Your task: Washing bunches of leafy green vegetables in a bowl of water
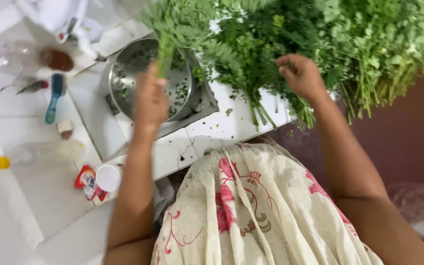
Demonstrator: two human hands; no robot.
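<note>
**Leafy stems stripped over a steel bowl**

Leafy stems (290,54) lie in a big green heap on the white tiled surface (231,127), to the right of the steel bowl (148,78). Left of the bowl stand clear bottles (20,59), a blue brush (54,97) and a small white lid (108,177). The left hand (150,100) is closed around one sprig (165,51), held upright over the bowl, where loose leaves already lie. Right of the bowl, the right hand (300,76) rests with fingers curled into the heap, seemingly gathering stalks, though its grip is partly hidden. Stripping goes best, I judge, with the sprig kept above the bowl's middle so the leaves land inside.
</note>
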